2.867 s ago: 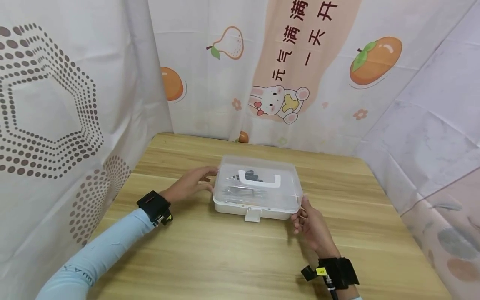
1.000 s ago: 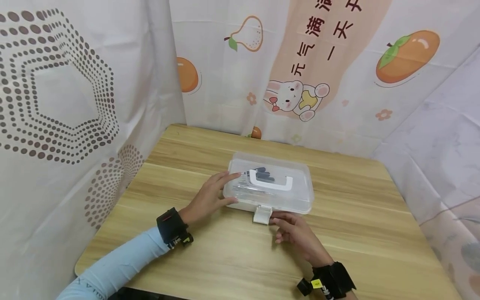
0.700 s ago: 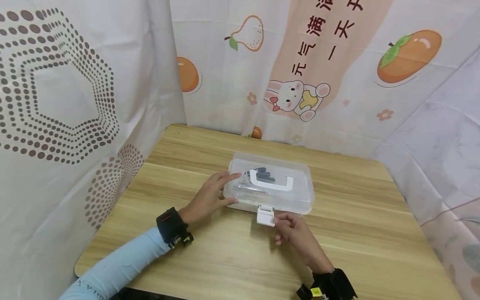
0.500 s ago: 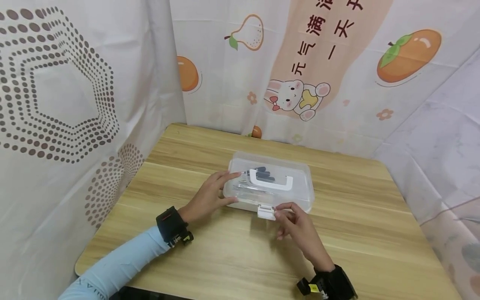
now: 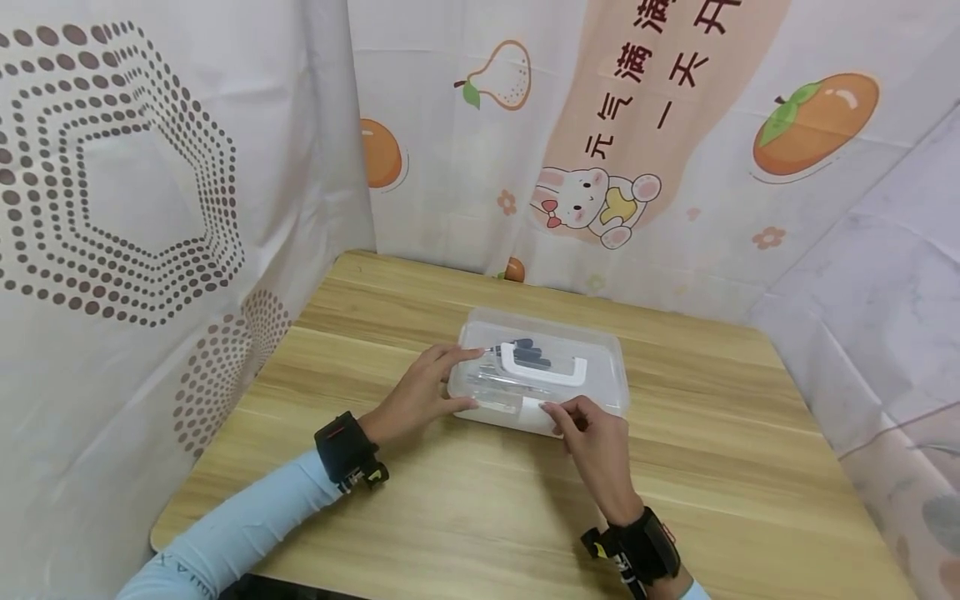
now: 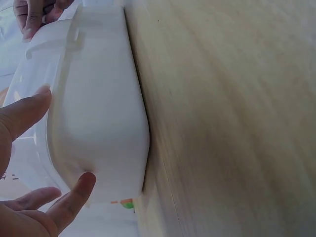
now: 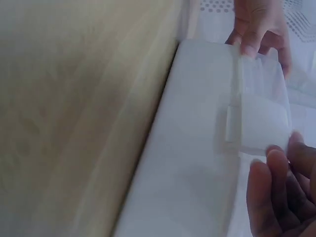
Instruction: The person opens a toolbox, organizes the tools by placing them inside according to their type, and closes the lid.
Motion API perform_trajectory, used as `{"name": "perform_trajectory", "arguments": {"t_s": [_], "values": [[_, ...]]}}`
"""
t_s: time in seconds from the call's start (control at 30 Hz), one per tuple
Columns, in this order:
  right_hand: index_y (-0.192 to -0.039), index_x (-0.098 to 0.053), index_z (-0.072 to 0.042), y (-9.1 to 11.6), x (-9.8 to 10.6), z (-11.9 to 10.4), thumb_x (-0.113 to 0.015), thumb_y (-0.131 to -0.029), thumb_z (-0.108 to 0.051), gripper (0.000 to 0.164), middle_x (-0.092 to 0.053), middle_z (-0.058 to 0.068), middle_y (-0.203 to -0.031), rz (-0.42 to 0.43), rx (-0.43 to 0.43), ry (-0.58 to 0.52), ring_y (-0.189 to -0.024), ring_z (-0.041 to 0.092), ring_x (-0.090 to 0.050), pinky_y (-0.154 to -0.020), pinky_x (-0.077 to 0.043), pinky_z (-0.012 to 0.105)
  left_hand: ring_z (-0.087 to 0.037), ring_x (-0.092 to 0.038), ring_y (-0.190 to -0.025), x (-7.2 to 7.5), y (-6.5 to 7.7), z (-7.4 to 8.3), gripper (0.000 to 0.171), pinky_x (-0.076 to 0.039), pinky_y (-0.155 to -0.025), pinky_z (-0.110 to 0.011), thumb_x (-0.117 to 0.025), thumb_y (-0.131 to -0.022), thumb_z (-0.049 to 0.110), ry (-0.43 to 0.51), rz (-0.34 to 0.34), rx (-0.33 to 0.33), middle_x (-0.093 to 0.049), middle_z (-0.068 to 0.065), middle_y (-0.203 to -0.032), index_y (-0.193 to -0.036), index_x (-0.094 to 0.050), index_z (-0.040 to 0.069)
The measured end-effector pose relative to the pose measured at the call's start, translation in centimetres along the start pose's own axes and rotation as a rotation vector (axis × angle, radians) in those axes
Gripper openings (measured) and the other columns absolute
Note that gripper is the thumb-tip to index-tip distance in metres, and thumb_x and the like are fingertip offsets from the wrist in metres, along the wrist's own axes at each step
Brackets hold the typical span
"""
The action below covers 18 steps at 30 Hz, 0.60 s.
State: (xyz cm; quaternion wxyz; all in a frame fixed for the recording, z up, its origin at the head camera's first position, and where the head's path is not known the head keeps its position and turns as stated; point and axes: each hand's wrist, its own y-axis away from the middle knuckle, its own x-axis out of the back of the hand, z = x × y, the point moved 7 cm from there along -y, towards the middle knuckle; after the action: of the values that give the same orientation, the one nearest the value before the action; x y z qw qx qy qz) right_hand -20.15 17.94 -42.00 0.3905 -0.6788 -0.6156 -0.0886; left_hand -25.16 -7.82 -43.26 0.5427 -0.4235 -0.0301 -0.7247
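A plastic case [image 5: 487, 387] with a clear lid and white base rests on the table. Through the lid show several dark-handled slim tools [image 5: 529, 356]; their exact kind is unclear. My left hand [image 5: 416, 396] steadies the case's left end, its thumb [image 6: 30, 109] against the lid's front and a fingertip touching the base's side. At the front middle, my right hand [image 5: 596, 450] pinches the right edge of the white latch [image 7: 264, 122] between thumb and index finger. The latch is turned up against the lid's front.
A white carry handle [image 5: 551, 377] lies folded on the lid. The wooden table [image 5: 420, 517] ends at a printed curtain [image 5: 450, 208] behind and a dotted curtain [image 5: 285, 167] on the left.
My right hand has gone from the case's right corner to the latch, which has swung up from hanging outward to the lid. My left hand has come further onto the case's left end.
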Motion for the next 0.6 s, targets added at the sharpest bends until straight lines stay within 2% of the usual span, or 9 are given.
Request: {"name": "perform_trajectory", "arguments": {"t_s": [0.1, 0.37, 0.6], "values": [[-0.081, -0.072, -0.019, -0.2, 0.0, -0.4, -0.078, -0.092, -0.033, 0.019, -0.065, -0.007, -0.062, 0.004, 0.015, 0.062, -0.045, 0.005, -0.051, -0.043, -0.039, 0.021, -0.016, -0.054, -0.109, 0.0, 0.2, -0.2, 0.077, -0.053, -0.084, -0.034, -0.090, -0.081, 0.030, 0.013, -0.003, 0.012, -0.054, -0.006, -0.137, -0.149, -0.054, 0.027], [-0.076, -0.069, -0.018, 0.5, -1.0, 0.1, -0.081, -0.090, -0.030, 0.023, -0.056, -0.011, -0.053, -0.079, -0.036, 0.138, -0.046, 0.003, -0.050, -0.047, -0.040, 0.024, -0.019, -0.052, -0.116, -0.1, 0.2, -0.3, 0.078, -0.052, -0.088, -0.036, -0.089, -0.080, 0.029, 0.020, -0.009, 0.020, -0.053, -0.006, -0.138, -0.150, -0.053, 0.028], [-0.074, -0.068, -0.015, 0.8, -1.6, 0.4, -0.085, -0.086, -0.024, 0.023, -0.060, -0.011, -0.056, -0.087, -0.013, 0.197, -0.045, -0.001, -0.050, -0.045, -0.040, 0.023, -0.018, -0.053, -0.115, 0.1, 0.1, -0.3, 0.078, -0.053, -0.088, -0.037, -0.089, -0.080, 0.031, 0.012, 0.002, 0.007, -0.054, -0.005, -0.137, -0.149, -0.054, 0.027]]}}
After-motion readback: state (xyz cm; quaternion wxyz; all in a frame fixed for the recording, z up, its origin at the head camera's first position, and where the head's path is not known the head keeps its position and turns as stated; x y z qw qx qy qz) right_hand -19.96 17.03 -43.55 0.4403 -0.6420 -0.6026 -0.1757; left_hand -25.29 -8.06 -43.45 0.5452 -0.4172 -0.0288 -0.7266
